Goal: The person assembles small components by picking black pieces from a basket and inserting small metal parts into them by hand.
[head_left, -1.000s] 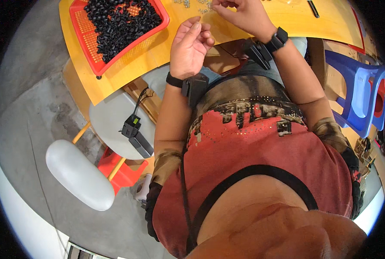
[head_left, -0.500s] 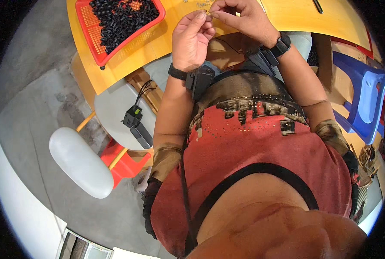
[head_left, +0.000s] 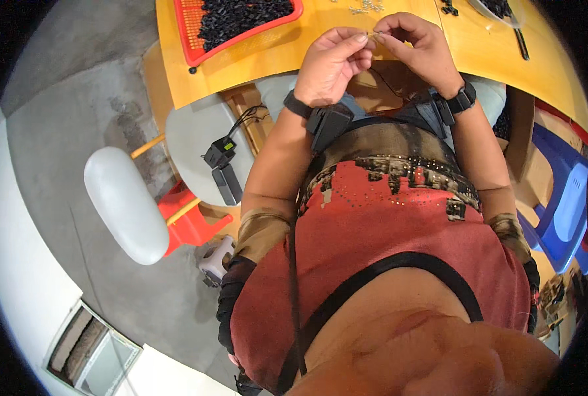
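Observation:
Over the near edge of the yellow table, my left hand [head_left: 332,65] and my right hand [head_left: 421,51] meet fingertip to fingertip. Thumb and index finger of each are pinched on a small yellowish piece [head_left: 373,35], too tiny to make out its kind. The other fingers of both hands are curled. Just beyond the fingertips lies a scatter of small silvery pieces [head_left: 368,6]. To the left of my left hand, a red plastic basket [head_left: 256,39] holds many small black parts [head_left: 241,18].
At the far right of the yellow table [head_left: 234,78] are a clear bowl [head_left: 505,18] of black parts, a dark pen-like stick [head_left: 521,45] and loose black bits [head_left: 450,8]. A grey chair [head_left: 126,204] bearing a black device [head_left: 223,168] stands left; a blue plastic stool [head_left: 564,191] stands right.
My view has shifted, so the table and basket appear higher and further right, and the bowl has come into sight. Both hands stay pinched together at the fingertips.

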